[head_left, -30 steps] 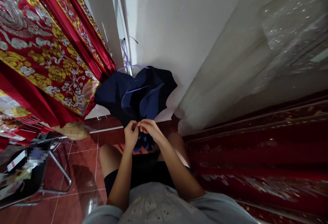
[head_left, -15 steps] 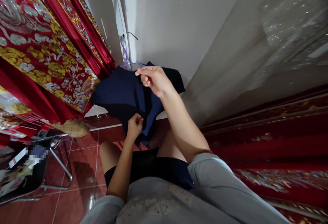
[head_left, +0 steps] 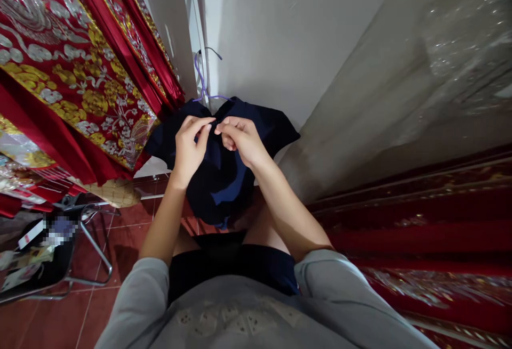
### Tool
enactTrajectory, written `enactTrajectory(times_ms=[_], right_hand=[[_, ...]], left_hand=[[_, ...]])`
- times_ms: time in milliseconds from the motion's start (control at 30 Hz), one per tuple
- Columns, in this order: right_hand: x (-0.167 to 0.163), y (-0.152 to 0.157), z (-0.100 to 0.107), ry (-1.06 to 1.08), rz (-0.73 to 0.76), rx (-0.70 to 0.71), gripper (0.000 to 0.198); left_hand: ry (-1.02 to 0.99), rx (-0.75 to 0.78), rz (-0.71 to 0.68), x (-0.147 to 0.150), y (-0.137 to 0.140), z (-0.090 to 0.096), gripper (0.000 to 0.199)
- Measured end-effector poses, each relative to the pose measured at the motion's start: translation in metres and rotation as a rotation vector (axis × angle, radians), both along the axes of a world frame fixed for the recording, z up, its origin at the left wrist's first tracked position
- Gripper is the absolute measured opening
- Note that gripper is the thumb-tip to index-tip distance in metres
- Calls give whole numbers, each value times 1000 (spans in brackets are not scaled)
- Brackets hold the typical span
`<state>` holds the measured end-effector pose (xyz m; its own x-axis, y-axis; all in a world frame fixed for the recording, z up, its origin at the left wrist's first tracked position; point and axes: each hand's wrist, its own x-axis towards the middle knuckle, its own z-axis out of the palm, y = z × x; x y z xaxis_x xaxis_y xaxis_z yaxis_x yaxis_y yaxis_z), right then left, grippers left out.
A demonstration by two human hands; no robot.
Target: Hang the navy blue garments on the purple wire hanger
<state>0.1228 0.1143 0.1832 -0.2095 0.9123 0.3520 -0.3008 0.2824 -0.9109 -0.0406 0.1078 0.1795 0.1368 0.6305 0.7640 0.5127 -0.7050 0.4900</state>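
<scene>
A dark navy shirt (head_left: 262, 120) hangs in front of me against the wall, on a purple hanger (head_left: 202, 82). My left hand (head_left: 191, 144) pinches the shirt's front just below the neck opening, thumb and forefinger closed together. Right beside it, my right hand (head_left: 242, 138) is closed in a pinch at the same spot, its other fingers curled. Their fingertips almost meet. The small bit of cloth between them is mostly covered, so I cannot make out its detail. Lower down, the shirt drapes in loose folds above my knees.
Red cloth with gold and silver embroidery (head_left: 94, 88) hangs at the left. A black chair (head_left: 60, 274) with a metal frame and items on its seat stands below it. Clear plastic sheeting (head_left: 400, 109) and more red fabric (head_left: 420, 221) cover the right side.
My left hand has risen from the shirt's lower front to the neck opening, meeting my right hand there. My right hand has shifted slightly down. The shirt's folds now hang differently.
</scene>
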Motion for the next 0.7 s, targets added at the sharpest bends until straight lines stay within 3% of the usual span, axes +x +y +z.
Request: enactTrajectory(times_ms=[133, 300, 433, 500, 567, 700], right_hand=[[2, 8, -8, -47, -58, 53, 26], [-7, 24, -57, -254, -164, -17, 19], [-8, 17, -95, -309, -144, -147, 18], [-5, 8, -104, -285, -110, -161, 19], [-2, -1, -104, -255, -74, -158, 20], [-2, -16, -100, -215, -56, -158, 20]], left_hand=[[105, 38, 20, 5, -2, 4, 24], [-140, 113, 78, 24, -19, 7, 26], [-388, 95, 188, -1, -3, 6, 32], [-553, 45, 236, -31, 15, -7, 37], [-717, -63, 187, -64, 30, -27, 38], [-676, -221, 95, -106, 28, -78, 41]])
